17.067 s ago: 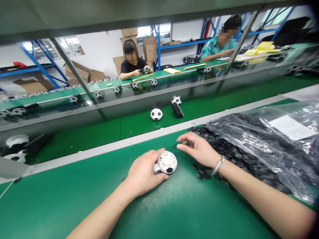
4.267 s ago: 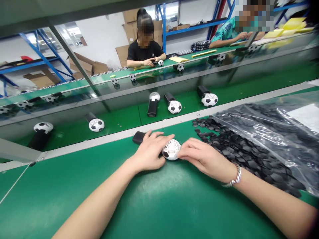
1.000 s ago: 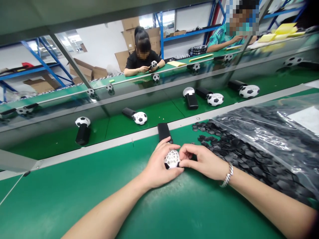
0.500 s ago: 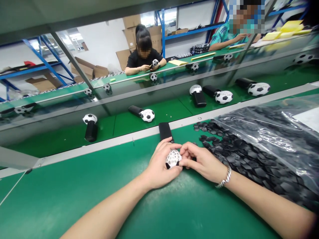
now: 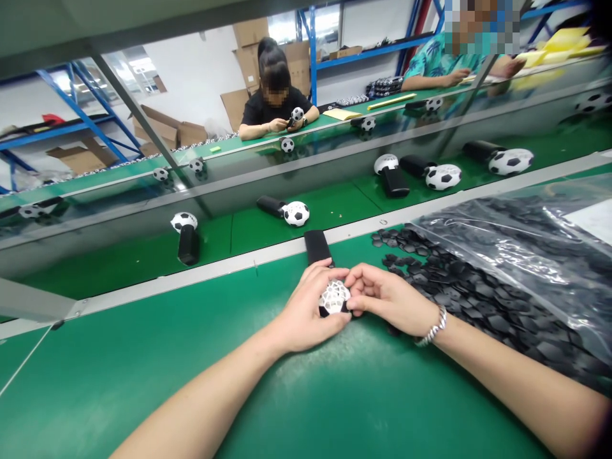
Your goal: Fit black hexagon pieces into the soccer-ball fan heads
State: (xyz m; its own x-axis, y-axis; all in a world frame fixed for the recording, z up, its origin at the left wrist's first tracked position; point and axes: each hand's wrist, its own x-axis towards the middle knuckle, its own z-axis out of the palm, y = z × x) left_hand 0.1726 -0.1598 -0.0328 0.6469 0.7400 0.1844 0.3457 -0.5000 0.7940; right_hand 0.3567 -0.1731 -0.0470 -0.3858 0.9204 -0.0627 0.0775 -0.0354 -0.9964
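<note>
A white ball-shaped piece (image 5: 334, 296) with an open lattice top and black patches low on its side sits on the green table (image 5: 191, 357). My left hand (image 5: 310, 312) is wrapped round its left side, thumb at the front and fingers behind. At the ball's right edge, my right hand (image 5: 377, 294) is in a pinch; a small dark bit shows at its fingertips, too hidden to make out. A black block-like handle (image 5: 317, 247) extends behind the ball toward the table's far edge.
Many loose black pieces (image 5: 459, 287) and a clear plastic bag (image 5: 526, 236) lie at the right. Beyond the metal edge (image 5: 191, 273), a green belt (image 5: 258, 236) carries several football-topped items (image 5: 296, 213). Two people (image 5: 275, 95) sit across.
The items on the belt have shifted to the right. Both my hands and the ball sit slightly higher in view, with the grip nearly the same. The far-right person's hands have moved apart.
</note>
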